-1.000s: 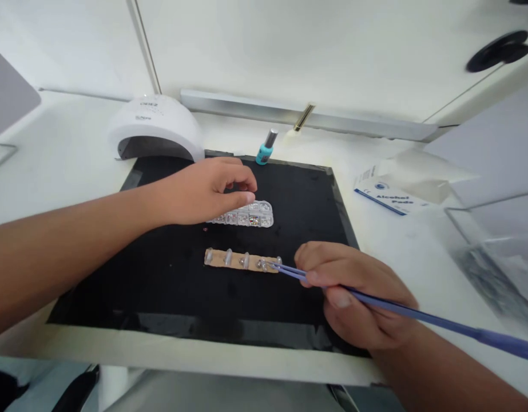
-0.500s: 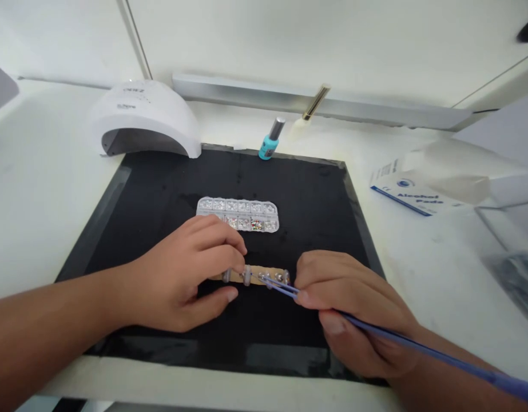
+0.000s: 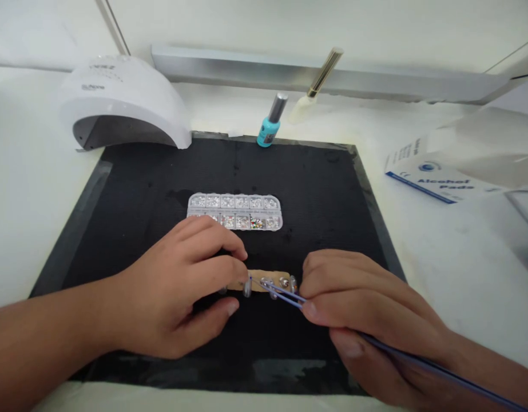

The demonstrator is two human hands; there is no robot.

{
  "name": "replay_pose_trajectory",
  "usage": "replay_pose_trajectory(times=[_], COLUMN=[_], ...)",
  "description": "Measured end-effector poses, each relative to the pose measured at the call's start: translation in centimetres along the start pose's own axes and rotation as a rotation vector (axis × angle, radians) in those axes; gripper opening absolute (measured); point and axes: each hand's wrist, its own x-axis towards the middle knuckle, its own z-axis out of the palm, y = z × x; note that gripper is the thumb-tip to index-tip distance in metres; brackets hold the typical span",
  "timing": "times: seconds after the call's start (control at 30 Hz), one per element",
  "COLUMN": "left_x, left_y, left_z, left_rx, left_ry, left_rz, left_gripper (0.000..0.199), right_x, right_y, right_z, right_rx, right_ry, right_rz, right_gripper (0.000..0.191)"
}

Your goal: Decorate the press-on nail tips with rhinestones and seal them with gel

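Note:
My right hand (image 3: 366, 309) is closed on a pair of thin blue tweezers (image 3: 283, 293). Their points reach over a tan strip (image 3: 257, 277) that bears several clear, glossy nail tips (image 3: 247, 287), close to one of these tips. Whether the tweezers pinch anything is too small to see. Bent around the strip's left end, my left hand (image 3: 186, 286) steadies it, index finger on top and thumb below; its fingers hide that end. Just beyond lies a clear compartment case (image 3: 234, 212) of small rhinestones, silvery and multicoloured, its lower left corner covered by my left hand.
A black mat (image 3: 161, 177) lies under the work. Behind it stand a white nail lamp (image 3: 122, 103) at the left, a turquoise polish bottle (image 3: 270, 126) and a cream bottle with a gold cap (image 3: 317, 86). An alcohol pads box (image 3: 439, 174) is at the right.
The view has shifted slightly, moving closer to the mat. Both hands keep nearly the same places over the strip, and the tweezers' points stay by the same nail tip.

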Motion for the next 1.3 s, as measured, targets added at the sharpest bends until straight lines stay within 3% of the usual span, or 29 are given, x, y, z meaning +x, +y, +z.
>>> replay_pose_trajectory(times=[0.2, 0.8, 1.3], left_x=[0.09, 0.18, 0.24], left_y=[0.2, 0.23, 0.37], left_z=[-0.01, 0.01, -0.03], left_rx=[0.02, 0.03, 0.075], left_ry=[-0.023, -0.055, -0.054], left_rz=[-0.009, 0.007, 0.026], left_gripper=[0.022, 0.022, 0.015], right_x=[0.11, 0.03, -0.01], right_y=[-0.2, -0.29, -0.49], right_z=[0.36, 0.05, -0.13], right_rx=[-0.019, 0.017, 0.039], right_ry=[0.047, -0.036, -0.016], right_rz=[-0.014, -0.006, 0.067], right_gripper=[0.013, 0.007, 0.02])
